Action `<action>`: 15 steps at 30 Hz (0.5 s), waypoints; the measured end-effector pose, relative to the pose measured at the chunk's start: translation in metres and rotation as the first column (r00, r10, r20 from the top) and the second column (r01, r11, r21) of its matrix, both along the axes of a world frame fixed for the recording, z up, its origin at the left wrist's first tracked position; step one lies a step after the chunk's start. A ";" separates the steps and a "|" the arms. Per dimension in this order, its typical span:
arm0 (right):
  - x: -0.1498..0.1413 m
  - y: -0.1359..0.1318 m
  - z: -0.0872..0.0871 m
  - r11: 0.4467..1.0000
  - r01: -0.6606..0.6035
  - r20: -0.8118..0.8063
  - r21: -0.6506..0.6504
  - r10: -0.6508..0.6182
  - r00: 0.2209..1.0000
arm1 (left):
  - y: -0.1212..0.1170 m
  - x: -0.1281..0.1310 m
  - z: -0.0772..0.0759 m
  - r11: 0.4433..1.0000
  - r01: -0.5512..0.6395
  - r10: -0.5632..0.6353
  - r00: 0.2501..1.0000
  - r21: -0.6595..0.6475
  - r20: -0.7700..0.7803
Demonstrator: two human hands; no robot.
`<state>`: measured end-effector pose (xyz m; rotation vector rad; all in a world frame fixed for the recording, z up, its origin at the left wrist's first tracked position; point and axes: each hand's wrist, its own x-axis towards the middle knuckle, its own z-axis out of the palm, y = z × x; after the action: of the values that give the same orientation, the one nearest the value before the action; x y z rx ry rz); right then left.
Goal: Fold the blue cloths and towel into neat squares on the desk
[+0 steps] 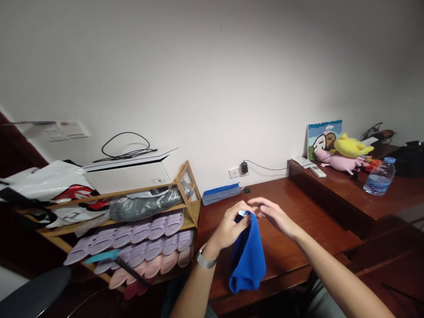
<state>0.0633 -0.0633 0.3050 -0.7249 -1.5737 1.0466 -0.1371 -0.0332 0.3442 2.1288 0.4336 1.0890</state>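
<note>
My left hand [230, 227] is closed in a pinch on the top edge of a blue cloth [248, 258], which hangs down over the front of the brown wooden desk [291, 247]. A small pale object shows at the pinch; I cannot make out what it is. A silver watch sits on that wrist. My right hand [274, 214] hovers beside the left, its fingers stretched out and touching the top of the blue cloth.
A wooden shoe rack [188, 185] with several purple and pink slippers stands left, a white box [129, 174] on top. A blue pouch [221, 194] lies by the wall socket. Plush toys [344, 157] and a water bottle [379, 176] sit on the raised shelf right.
</note>
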 end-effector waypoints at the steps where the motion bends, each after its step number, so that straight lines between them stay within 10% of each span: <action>1: -0.002 0.006 -0.001 1.000 -0.016 0.031 0.016 0.016 0.999 | 0.001 0.001 0.001 0.998 0.060 -0.060 0.998 -0.015 0.013; 7: -0.028 0.025 -0.023 0.986 -0.149 0.194 -0.071 0.160 0.968 | 0.008 0.002 -0.003 0.944 0.319 -0.304 0.939 -0.080 0.161; 11: -0.016 0.023 -0.021 0.993 -0.054 0.177 -0.107 0.073 0.981 | 0.025 -0.026 -0.009 0.997 0.031 -0.020 0.988 -0.071 0.153; 15: 0.045 0.025 -0.010 0.961 0.251 0.115 -0.115 -0.238 0.964 | 0.049 -0.084 -0.015 0.930 -0.224 0.297 0.925 -0.291 0.237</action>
<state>0.1081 -0.0383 0.2949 -1.0469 -1.4654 0.9451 -0.2213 0.0155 0.3294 1.6893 0.7010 1.3788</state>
